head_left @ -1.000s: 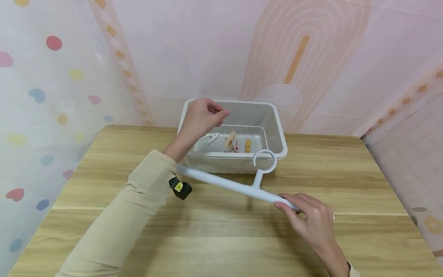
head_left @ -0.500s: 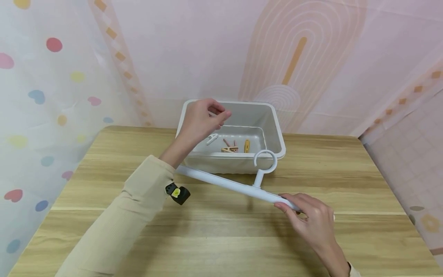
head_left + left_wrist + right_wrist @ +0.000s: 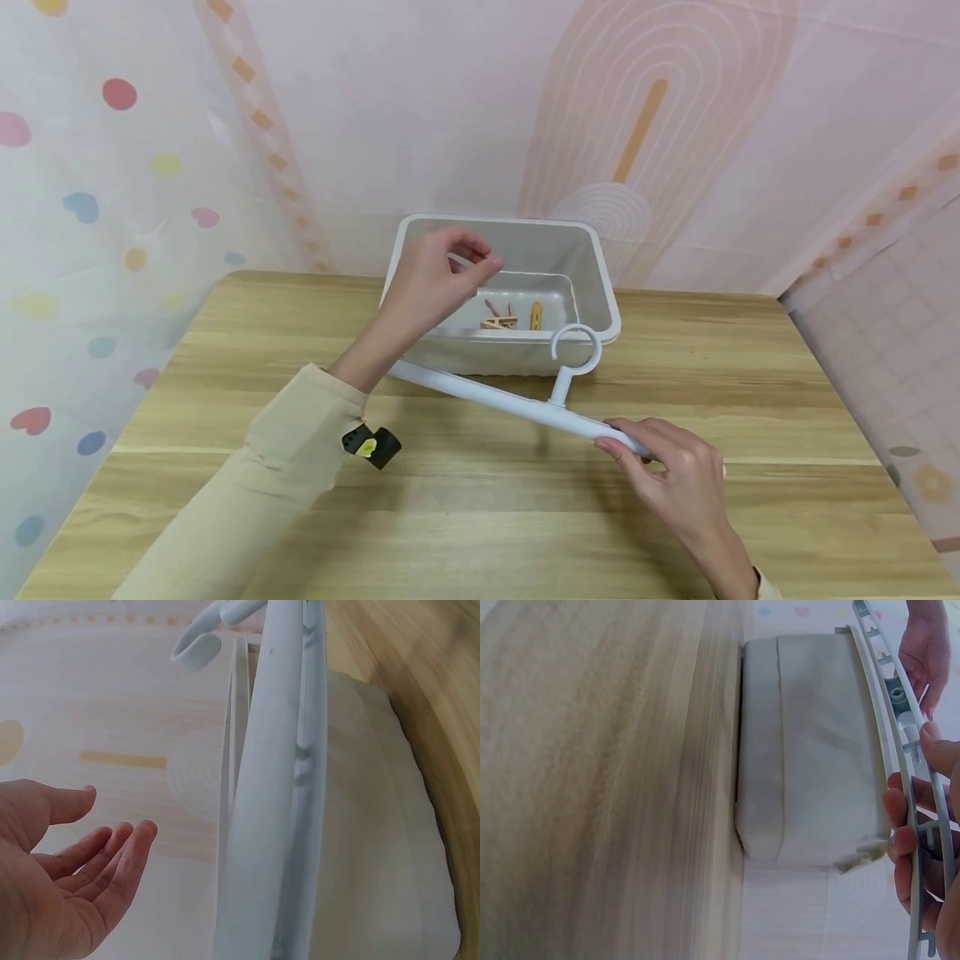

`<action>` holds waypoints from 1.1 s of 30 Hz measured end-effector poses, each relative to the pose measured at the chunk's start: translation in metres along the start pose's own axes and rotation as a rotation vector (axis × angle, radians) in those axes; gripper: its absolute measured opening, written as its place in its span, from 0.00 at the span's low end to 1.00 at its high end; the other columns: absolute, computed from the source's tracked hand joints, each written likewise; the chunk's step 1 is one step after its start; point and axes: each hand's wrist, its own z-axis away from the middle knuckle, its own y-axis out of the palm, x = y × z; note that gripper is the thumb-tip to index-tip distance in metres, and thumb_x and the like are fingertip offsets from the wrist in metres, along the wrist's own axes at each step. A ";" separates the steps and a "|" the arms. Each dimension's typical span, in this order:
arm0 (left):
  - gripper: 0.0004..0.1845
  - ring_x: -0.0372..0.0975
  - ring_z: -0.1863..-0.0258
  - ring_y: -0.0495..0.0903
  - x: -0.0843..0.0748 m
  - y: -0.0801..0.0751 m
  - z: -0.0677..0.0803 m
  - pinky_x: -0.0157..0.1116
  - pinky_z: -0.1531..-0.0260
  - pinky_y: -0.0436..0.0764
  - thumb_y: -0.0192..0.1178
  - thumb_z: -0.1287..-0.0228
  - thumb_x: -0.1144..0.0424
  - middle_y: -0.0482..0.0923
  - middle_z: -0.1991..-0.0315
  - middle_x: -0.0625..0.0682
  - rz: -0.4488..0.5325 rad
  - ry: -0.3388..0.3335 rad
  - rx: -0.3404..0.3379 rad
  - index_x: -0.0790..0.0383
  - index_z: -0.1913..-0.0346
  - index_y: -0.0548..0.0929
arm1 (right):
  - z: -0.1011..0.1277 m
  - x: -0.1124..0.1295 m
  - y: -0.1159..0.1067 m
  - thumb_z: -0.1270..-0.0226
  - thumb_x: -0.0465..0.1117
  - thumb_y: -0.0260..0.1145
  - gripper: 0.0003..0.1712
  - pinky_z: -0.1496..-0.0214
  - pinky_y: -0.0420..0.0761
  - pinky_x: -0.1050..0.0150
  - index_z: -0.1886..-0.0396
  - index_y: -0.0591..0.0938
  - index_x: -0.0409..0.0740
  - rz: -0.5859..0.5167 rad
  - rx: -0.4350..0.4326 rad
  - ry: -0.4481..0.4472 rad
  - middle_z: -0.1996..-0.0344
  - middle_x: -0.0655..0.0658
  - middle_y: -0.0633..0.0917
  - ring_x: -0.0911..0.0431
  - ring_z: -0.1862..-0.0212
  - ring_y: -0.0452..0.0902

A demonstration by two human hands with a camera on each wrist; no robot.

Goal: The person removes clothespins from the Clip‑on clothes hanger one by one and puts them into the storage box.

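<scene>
My right hand (image 3: 675,475) grips one end of a white plastic hanger (image 3: 495,400), whose round hook points up. In the right wrist view its fingers (image 3: 903,841) curl round the ridged bar. My left hand (image 3: 438,279) hovers above the left part of a light grey bin (image 3: 517,337). Its fingers are loosely bent and hold nothing, as the left wrist view also shows (image 3: 67,885). Inside the bin lie a wooden clothespin (image 3: 497,322), a yellow clothespin (image 3: 536,316) and something pinkish behind the wooden one. The bin's left floor is hidden by my left hand.
The bin stands at the back of a wooden table (image 3: 480,517), near a patterned cloth backdrop (image 3: 420,108). Between the bin and me, the hanger slants across the front of the bin. A black device (image 3: 371,447) sits on my left wrist.
The wooden clothespin, blurred in mid-fall earlier, now lies in the bin. My left hand has sunk slightly and covers a white clothespin seen before. My right hand and the hanger hold still.
</scene>
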 end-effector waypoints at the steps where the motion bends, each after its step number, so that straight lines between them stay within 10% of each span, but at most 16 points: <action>1: 0.12 0.45 0.67 0.88 0.000 0.000 0.002 0.38 0.63 0.86 0.66 0.33 0.58 0.86 0.57 0.55 0.006 0.000 0.001 0.62 0.53 0.84 | 0.000 0.000 0.000 0.35 0.66 0.65 0.22 0.78 0.55 0.85 0.67 0.91 0.55 -0.001 0.002 -0.001 0.79 0.61 0.85 0.70 0.82 0.65; 33: 0.11 0.40 0.63 0.87 -0.010 0.005 0.066 0.37 0.59 0.87 0.69 0.36 0.59 0.86 0.56 0.51 0.158 -0.010 -0.036 0.57 0.53 0.85 | 0.000 0.000 -0.002 0.34 0.64 0.66 0.20 0.79 0.61 0.80 0.66 0.91 0.56 -0.006 0.005 -0.010 0.78 0.60 0.86 0.69 0.81 0.69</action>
